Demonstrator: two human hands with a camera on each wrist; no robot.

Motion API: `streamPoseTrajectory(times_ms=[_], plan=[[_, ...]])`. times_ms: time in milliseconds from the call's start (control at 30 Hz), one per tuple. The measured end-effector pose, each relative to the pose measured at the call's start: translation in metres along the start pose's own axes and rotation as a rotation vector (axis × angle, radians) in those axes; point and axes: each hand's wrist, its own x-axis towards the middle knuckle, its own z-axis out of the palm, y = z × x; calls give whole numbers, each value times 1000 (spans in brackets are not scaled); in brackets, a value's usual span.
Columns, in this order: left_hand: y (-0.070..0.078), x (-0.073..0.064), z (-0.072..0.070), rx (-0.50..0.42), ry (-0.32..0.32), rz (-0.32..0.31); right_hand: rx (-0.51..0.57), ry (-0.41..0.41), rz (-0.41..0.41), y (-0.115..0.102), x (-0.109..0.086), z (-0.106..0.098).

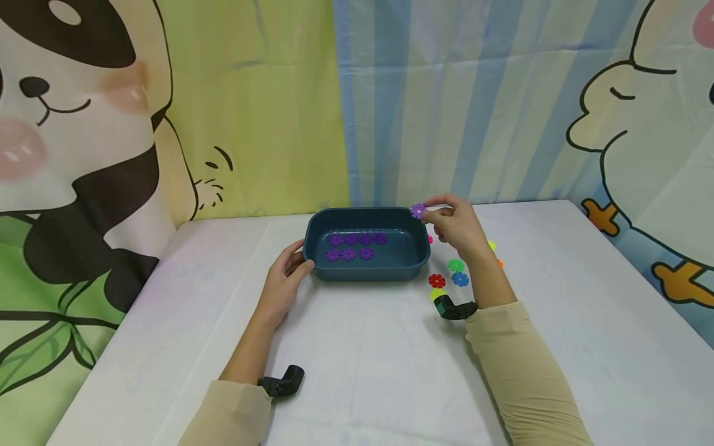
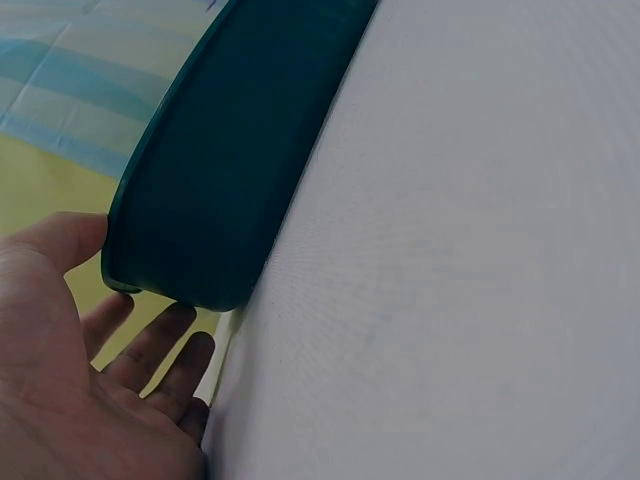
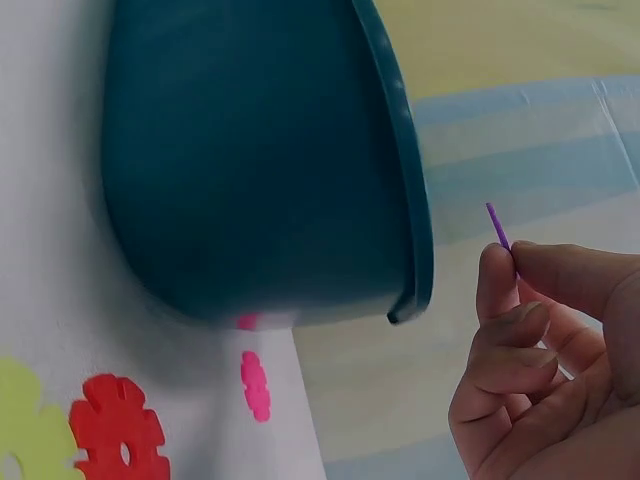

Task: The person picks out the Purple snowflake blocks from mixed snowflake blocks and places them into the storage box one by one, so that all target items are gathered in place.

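A dark teal plastic bin (image 1: 368, 274) stands on the white-covered table, with several purple snowflake discs (image 1: 348, 254) lying flat in two rows on its floor. My left hand (image 1: 281, 282) holds the bin's left end, thumb (image 2: 82, 238) against the rim and fingers along the outer wall. Between thumb and index finger, my right hand (image 1: 457, 226) pinches another purple snowflake disc (image 1: 418, 211) just above the bin's right rim. From the right wrist view, that disc (image 3: 498, 227) appears edge-on, its lower edge covered by the fingertips.
Right of the bin lie loose discs: red (image 1: 437, 281), blue (image 1: 460, 279), green (image 1: 456, 265) and yellow (image 1: 437, 294). A pink disc (image 3: 255, 386) is close to the bin's right end. More pieces are partly behind the right forearm. Printed curtains (image 1: 279, 124) hang behind the table.
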Motion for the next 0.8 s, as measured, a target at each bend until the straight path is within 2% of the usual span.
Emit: streamPoseTrajectory(times_ms=[600,800], plan=[[1,-1,1,7,6,1,57,-151,-77,-6,-2,28],[1,-1,1,9,6,-1,39,-200,-110,-9,-2,41]])
